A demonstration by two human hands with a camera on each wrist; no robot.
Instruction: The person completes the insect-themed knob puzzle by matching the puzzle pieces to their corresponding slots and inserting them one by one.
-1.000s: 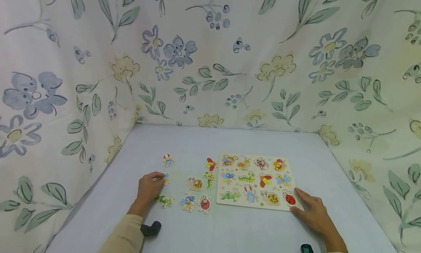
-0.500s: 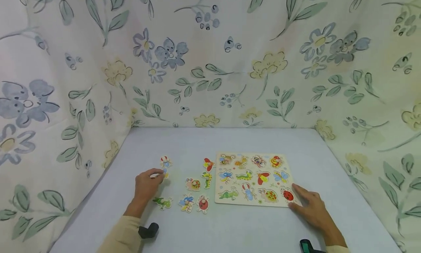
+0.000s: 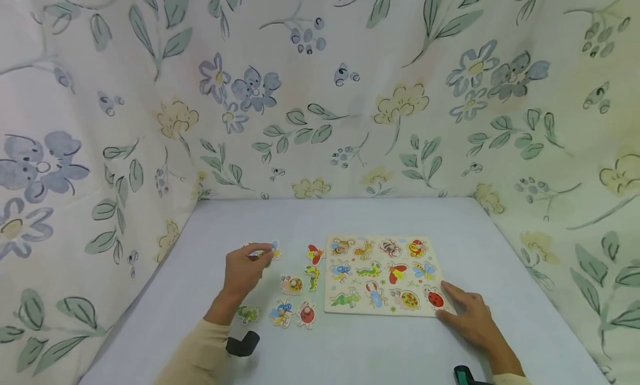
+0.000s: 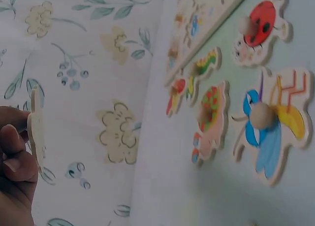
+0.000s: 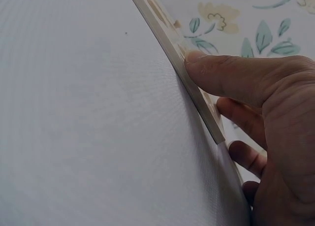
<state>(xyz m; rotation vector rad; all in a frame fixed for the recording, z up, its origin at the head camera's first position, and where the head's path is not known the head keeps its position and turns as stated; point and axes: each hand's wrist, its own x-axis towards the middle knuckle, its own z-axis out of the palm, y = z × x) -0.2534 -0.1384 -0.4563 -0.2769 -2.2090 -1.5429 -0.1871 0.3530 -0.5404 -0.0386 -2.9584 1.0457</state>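
Note:
My left hand (image 3: 245, 271) pinches a blue-and-yellow winged insect puzzle piece (image 3: 276, 250), raised above the left side of the table. In the left wrist view that puzzle piece (image 4: 36, 130) stands edge-on between thumb and fingers, its pale bare back showing. A wooden insect puzzle board (image 3: 382, 313) lies flat to the right; knobbed pieces sit along its far row. My right hand (image 3: 472, 318) holds the board's near right corner, thumb on the near edge and fingers along the right side. From the right wrist, the thumb (image 5: 221, 76) presses on the board's edge (image 5: 197, 95).
Between left hand and board lie loose knobbed pieces: a red-winged bug (image 3: 315, 255), a caterpillar (image 3: 312, 278), a snail (image 3: 292, 285), a mosquito-like insect (image 3: 282, 313), a ladybug (image 3: 306, 314) and a grasshopper (image 3: 248, 314). A beetle piece is mostly behind the left hand. Floral curtains (image 3: 310, 140) enclose the table.
The left hand has lifted the blue-and-yellow piece from the table and carried it right and farther away, now covering most of the beetle piece. The right hand stays at the board's corner.

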